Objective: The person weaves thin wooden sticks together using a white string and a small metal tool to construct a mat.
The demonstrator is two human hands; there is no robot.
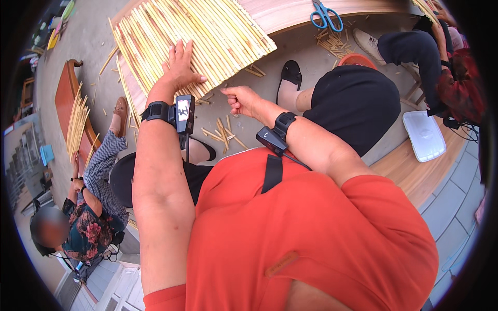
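A mat of yellow reed stalks, laid side by side and joined in rows, lies on the wooden table and juts past its near edge. My left hand rests palm down on the mat's near part, fingers spread and thumb out to the right. Just off the mat's near corner is my right hand, its fingers curled and its thumb and forefinger close together. Whether a thin thread runs between those fingertips is too fine to tell. Each wrist wears a black strapped device.
Blue-handled scissors lie at the edge of the wooden table. Cut reed pieces litter the floor. At left, a person holds a reed bundle by a brown bench. Another person sits at right, near a white plastic lid.
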